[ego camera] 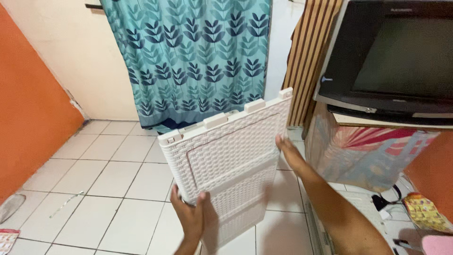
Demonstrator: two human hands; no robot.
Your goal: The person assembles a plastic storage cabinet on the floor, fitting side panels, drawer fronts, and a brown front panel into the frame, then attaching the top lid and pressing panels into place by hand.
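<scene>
Indoor light, bright, even, soft. Faint shadows under white plastic panel [226,160] on tile floor [104,184]. Dull glare on TV screen [401,56]. Slight wide-angle bend at edges; focus sharp overall.

Tight on our right, loads of room on our left

On our right the old TV [391,56] on its cloth-covered stand [363,156] sits just beside the white woven plastic panel [226,156], so the right hand [290,153] only gets a narrow gap there, with cables and clutter [401,208] on the floor below it. Slatted wooden boards [309,52] lean in behind that gap. Straight ahead the leaf-print curtain [188,56] hangs near the panel's top edge. Left of the left hand [191,215] we've got bare tiled floor [94,184] out to the orange wall [28,108].
</scene>
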